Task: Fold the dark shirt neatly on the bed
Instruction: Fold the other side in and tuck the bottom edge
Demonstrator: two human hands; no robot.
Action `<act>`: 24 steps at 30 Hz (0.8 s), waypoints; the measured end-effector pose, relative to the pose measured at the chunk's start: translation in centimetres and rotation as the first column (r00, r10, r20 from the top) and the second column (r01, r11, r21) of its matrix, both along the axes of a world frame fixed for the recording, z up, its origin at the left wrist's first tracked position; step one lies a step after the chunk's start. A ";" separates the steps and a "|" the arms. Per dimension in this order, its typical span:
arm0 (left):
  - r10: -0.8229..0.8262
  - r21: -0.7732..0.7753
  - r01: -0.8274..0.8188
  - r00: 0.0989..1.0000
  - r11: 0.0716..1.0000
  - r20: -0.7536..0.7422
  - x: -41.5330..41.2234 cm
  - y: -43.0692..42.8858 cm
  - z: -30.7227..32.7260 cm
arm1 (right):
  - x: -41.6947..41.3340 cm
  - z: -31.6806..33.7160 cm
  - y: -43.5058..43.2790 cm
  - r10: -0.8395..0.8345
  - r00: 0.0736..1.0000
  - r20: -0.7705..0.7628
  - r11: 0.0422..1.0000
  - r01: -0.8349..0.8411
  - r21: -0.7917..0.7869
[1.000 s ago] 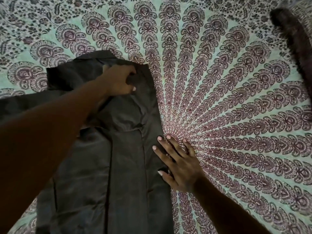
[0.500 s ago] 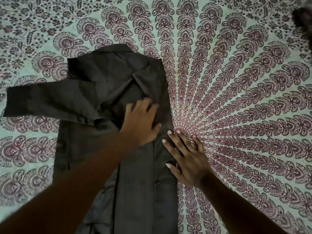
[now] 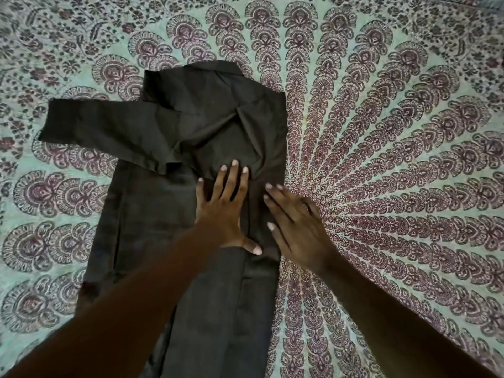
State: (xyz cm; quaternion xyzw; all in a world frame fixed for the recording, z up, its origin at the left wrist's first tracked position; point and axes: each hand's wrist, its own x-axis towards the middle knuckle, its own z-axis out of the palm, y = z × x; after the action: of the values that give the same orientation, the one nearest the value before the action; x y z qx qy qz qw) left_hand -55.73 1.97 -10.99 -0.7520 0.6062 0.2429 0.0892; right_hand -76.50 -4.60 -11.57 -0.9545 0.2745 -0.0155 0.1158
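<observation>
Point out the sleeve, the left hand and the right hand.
sleeve [image 3: 103, 126]: head view, middle of its length.
left hand [image 3: 221, 211]: head view, back of the hand.
right hand [image 3: 297, 230]: head view, back of the hand.

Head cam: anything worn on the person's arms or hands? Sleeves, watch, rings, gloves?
No gloves on the left hand or right hand. Both forearms are bare as far as the frame shows: no sleeves, watch or bracelet. A small glint on one right-hand finger may be a ring; too blurred to confirm.
</observation>
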 end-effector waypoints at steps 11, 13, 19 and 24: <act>0.037 0.046 -0.038 0.999 0.998 0.028 -0.6 -0.4 0.5 | 8.5 0.0 -16.7 0.020 0.950 -0.311 1.000 -0.013 0.024; 0.045 0.046 -0.046 0.999 0.998 0.018 -0.6 -0.4 0.3 | 9.3 0.4 -18.7 0.011 0.933 -0.360 1.000 -0.002 0.025; 0.059 0.050 -0.059 0.998 0.997 0.007 -0.5 -0.5 0.4 | 8.6 1.1 -15.9 -0.071 0.982 -0.177 0.997 0.064 -0.050; 0.068 0.050 -0.069 0.997 0.996 0.025 -0.7 -0.4 0.3 | 5.5 -1.7 -11.7 0.026 0.974 -0.227 0.995 -0.048 -0.089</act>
State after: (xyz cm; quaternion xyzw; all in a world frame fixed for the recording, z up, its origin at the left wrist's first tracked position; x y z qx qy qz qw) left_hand -56.44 1.54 -10.72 -0.7725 0.5727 0.2527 0.1070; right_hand -70.97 -16.26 -13.29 -0.9594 0.2669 0.0821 0.0393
